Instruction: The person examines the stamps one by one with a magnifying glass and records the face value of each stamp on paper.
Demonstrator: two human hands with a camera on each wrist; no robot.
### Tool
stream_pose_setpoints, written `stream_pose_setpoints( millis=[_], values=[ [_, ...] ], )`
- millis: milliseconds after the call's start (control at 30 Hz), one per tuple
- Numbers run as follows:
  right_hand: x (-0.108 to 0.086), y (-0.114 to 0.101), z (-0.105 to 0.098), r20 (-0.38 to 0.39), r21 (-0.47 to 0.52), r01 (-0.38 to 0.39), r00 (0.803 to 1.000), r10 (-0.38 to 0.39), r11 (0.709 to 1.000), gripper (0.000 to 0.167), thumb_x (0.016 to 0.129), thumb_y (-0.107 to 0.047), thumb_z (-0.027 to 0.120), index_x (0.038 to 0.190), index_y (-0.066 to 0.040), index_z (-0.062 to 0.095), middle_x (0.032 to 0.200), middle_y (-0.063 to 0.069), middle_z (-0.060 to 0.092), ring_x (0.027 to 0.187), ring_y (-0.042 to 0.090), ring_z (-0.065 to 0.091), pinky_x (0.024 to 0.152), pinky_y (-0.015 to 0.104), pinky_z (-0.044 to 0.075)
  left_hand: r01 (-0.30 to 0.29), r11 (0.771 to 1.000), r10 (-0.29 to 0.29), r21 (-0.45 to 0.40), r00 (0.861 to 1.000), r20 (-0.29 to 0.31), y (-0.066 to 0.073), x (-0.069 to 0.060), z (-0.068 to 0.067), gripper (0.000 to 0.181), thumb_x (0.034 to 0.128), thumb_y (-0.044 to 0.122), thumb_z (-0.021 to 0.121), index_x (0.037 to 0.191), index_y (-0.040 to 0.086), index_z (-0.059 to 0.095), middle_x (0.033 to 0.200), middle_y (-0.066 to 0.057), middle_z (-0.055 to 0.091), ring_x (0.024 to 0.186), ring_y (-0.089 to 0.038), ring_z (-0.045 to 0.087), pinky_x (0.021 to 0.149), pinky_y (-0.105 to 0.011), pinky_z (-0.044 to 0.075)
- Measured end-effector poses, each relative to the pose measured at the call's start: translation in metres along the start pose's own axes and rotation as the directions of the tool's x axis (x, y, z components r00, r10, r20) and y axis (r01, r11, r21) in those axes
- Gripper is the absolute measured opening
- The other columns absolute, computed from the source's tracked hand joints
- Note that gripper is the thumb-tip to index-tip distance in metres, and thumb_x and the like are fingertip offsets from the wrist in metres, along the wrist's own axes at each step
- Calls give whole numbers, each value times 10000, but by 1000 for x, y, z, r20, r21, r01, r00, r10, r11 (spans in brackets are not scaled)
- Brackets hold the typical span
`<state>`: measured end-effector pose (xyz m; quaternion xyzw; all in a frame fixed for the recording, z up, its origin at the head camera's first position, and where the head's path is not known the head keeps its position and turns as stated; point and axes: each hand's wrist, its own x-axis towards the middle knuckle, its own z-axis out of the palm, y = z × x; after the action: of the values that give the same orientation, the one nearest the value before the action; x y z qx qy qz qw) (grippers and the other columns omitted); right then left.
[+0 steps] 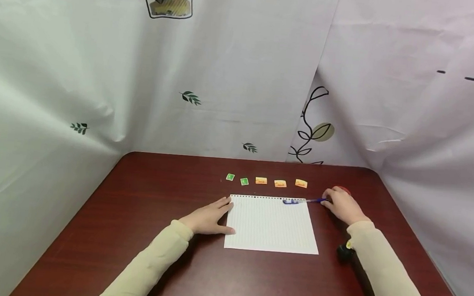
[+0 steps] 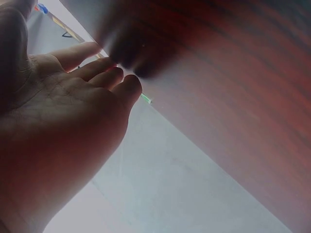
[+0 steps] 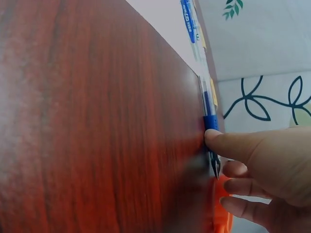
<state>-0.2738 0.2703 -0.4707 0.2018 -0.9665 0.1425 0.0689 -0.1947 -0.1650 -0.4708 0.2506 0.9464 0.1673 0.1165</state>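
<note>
The white lined paper sheet (image 1: 270,228) lay on the dark reddish-brown wooden table (image 1: 127,237), its row of punched holes along the far edge. The left hand (image 1: 210,217) was positioned at the sheet's left edge, palm down; its fingers were extended, with the thumb set apart from them and overlapping the sheet.

The right hand (image 1: 342,206) pinched the slim clear-and-blue plastic pen (image 1: 295,201) at its blue grip, near the bare writing tip. The pen ran left to right, its rear end over the far right part of the sheet. Contact between pen and paper could not be confirmed.

Beyond the sheet were 2 small green square stickers (image 1: 244,181) at left and 3 small orange rectangular stickers (image 1: 280,184) at right. A glossy red-orange object (image 1: 344,190), mostly hidden, was just beyond the right hand. A white printed cloth (image 1: 248,64) hung behind the table.
</note>
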Motion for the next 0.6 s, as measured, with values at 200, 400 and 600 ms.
stream_pose_setpoints(
  millis=[200,400,600],
  values=[
    [1,8,-1,4,14,26,1000,-26,1000,100,923,-110,736,979,-32,709,921,124,621,875,303,596,806,521,525,13,1000,-13,-11,1000,10,-1,1,2,923,898,581,687,1577,67,334,1664,-83,213,1532,-237,181,1145,-447,349],
    [0,6,-4,0,27,37,999,-37,999,73,913,-101,743,956,-46,723,935,126,636,876,306,599,808,531,515,19,1000,-19,-10,1000,19,0,1,1,919,900,587,680,1580,76,331,1665,-80,209,1529,-246,192,1143,-458,350],
    [1,3,-6,5,33,47,999,-47,998,59,906,-87,748,932,-42,720,902,102,630,852,287,593,803,519,513,25,1000,-25,-7,999,21,1,-1,-1,924,900,598,674,1583,82,327,1667,-73,204,1528,-243,197,1142,-465,351]
  ],
)
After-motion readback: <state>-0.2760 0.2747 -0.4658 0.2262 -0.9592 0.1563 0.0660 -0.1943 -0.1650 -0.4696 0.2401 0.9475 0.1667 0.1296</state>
